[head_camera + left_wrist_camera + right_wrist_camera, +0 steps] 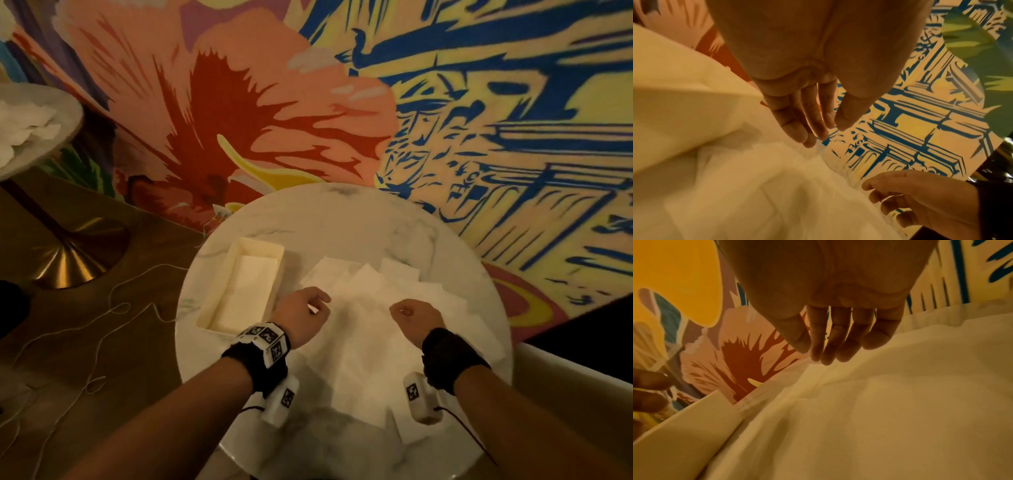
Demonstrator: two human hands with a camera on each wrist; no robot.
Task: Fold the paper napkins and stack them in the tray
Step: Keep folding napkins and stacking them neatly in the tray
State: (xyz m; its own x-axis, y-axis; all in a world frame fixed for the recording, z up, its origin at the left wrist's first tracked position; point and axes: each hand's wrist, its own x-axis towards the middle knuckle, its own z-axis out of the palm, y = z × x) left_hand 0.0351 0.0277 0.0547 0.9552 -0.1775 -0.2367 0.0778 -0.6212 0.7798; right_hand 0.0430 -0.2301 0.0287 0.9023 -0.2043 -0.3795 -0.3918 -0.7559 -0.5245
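A cream rectangular tray (pixel 219 294) stands on the left of the round marble table (pixel 342 219), with a folded white napkin (pixel 248 291) lying flat inside. Loose white napkins (pixel 370 329) overlap in a spread across the middle and right of the table. My left hand (pixel 320 305) hovers over the spread's left edge, just right of the tray, fingers relaxed and empty. My right hand (pixel 400 310) hangs over the middle of the spread, loosely curled, holding nothing. The left wrist view shows straight fingers (pixel 797 129) above the napkins (pixel 756 194); the right wrist view shows fingers (pixel 828 345) above paper (pixel 900 402) beside the tray wall (pixel 684 426).
A second round table (pixel 65 113) with crumpled white napkins stands at the far left, on a brass base (pixel 68 257). A thin cord (pixel 113 308) trails over the wooden floor. A painted wall rises right behind the table. A pale ledge (pixel 565 373) borders the right.
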